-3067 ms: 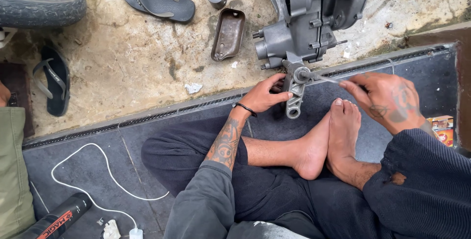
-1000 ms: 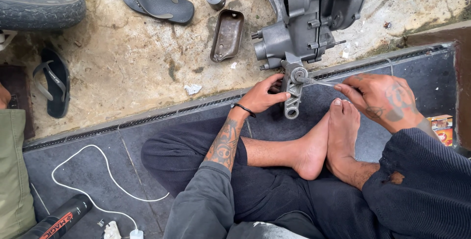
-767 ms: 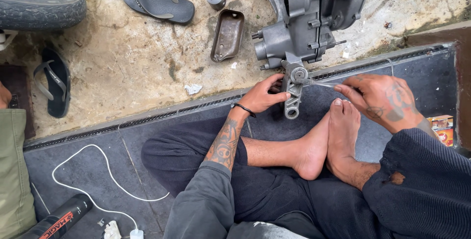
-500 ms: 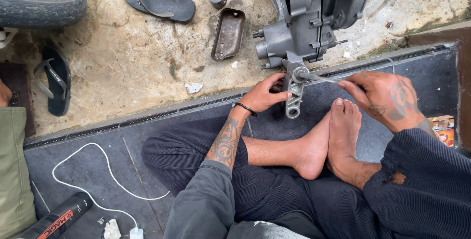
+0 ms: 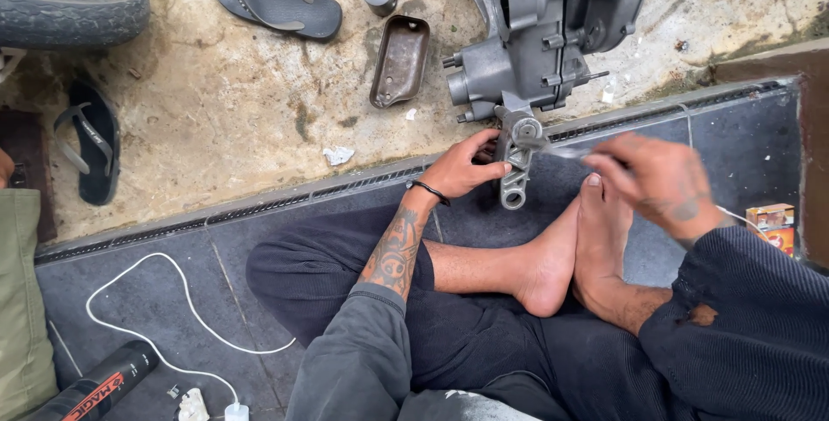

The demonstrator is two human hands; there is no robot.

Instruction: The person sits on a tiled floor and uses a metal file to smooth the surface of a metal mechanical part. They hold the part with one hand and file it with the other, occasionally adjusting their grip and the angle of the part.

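Fingers of our left hand [image 5: 462, 170] wrap the bracket [image 5: 513, 170]; our blurred right hand [image 5: 661, 183] pinches a tool [image 5: 566, 151] that could slip off.

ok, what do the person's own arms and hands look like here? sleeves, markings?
Left hand: bare, black band at the wrist, dark tattoo along the forearm, grey sleeve pushed up. Right hand: bare, motion-blurred, tattoo on its back, dark ribbed sleeve with a small hole.
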